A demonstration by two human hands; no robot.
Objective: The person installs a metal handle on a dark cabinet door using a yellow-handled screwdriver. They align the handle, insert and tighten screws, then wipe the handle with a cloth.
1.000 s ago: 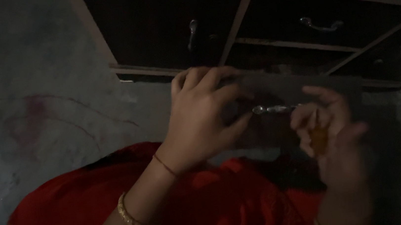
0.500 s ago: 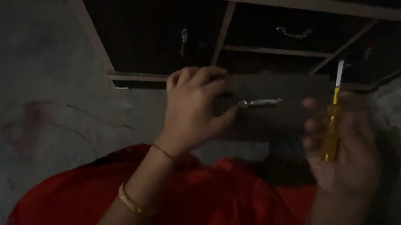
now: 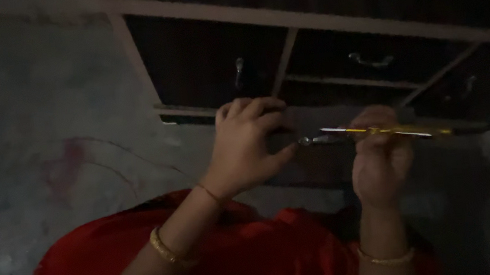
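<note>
Head view, left hand: the left hand (image 3: pixel 245 149) sits at frame centre, fingers curled over the top edge of a dark panel (image 3: pixel 320 163), thumb and forefinger pinched close at a small metal fitting (image 3: pixel 309 141); whether they truly clamp it is too dim to tell.
Head view, right hand: the right hand (image 3: pixel 380 156), right of centre, is closed in a fist around the yellow screwdriver (image 3: pixel 387 131).
Screwdriver axis: its long axis runs nearly level across the frame, handle end out to the right past the fist, metal shaft pointing left.
Key relation: the fitting lies directly left of the shaft tip, roughly in line with the axis; tip and fitting look touching or just apart, not clear which.
Nearer hand: the left hand is already at the fitting; the right hand is near, with only the shaft between.
Panel: just behind both hands, lower centre, its far edge blurred into shadow.
Behind: a dark cabinet (image 3: pixel 321 56) with pale framing fills the upper frame, a metal handle (image 3: pixel 370 60) on one drawer front.
Lower frame: red cloth (image 3: pixel 258 263) spreads under the forearms; a gold bangle (image 3: pixel 169 251) rings the left wrist.
Left side: grey, stained wall (image 3: pixel 46 146).
</note>
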